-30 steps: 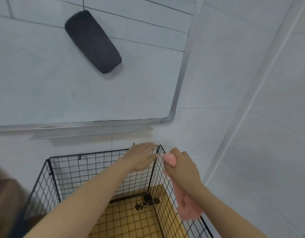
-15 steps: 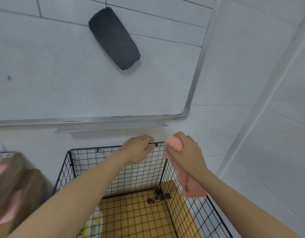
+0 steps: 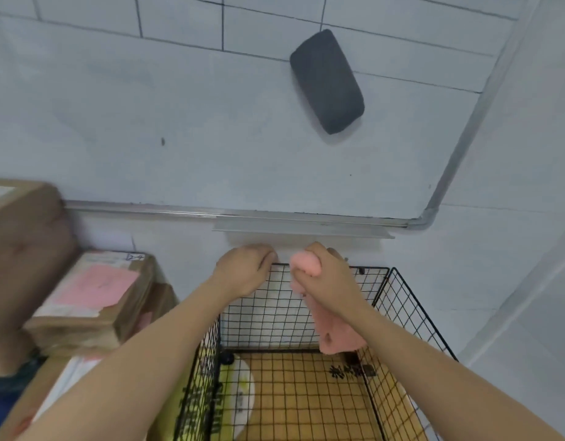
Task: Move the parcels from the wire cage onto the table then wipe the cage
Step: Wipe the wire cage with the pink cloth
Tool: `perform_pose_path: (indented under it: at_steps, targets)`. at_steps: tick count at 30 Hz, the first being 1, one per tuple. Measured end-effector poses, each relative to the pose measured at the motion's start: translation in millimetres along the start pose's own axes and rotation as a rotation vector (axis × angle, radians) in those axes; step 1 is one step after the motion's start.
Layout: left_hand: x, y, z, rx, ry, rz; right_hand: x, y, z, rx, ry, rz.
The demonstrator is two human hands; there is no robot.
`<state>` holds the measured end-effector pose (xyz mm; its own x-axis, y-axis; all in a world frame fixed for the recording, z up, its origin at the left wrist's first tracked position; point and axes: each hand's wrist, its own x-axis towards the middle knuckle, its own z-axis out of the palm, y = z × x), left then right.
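The pink cloth (image 3: 336,335) looks light, soft and limp, best held bunched at its top. The right hand (image 3: 325,281) has it so, grip curled tight round the wad at the back rim of the black wire cage (image 3: 408,300). Its long axis hangs toward 5 o'clock. At its 9 o'clock the left hand (image 3: 246,268) hooks its grip over that rim. Farther toward 9 o'clock, outside the cage, sit brown cardboard parcels (image 3: 93,297).

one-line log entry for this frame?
phase: wipe | left hand grips wire cage rim | right hand holds pink cloth at rim | parcels beside cage
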<state>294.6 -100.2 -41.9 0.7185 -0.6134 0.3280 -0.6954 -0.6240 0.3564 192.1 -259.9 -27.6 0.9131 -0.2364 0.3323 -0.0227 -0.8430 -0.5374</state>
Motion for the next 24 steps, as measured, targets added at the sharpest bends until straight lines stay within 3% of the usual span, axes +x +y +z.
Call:
perform_pose_path:
  at_steps: [4, 11, 17, 24]
  targets:
    - [-14, -10, -16, 0.116, 0.212, -0.165, 21, -33, 31, -0.011, -0.037, -0.076]
    - [-35, -18, -20, 0.074, 0.147, -0.346, 29, -63, 69, -0.140, -0.120, -0.165]
    - [-33, -19, -17, 0.277, 0.061, -0.243, 31, -62, 69, -0.354, -0.182, -0.195]
    - [-31, -22, -9, 0.374, 0.059, -0.166, 31, -44, 58, -0.405, -0.195, -0.213]
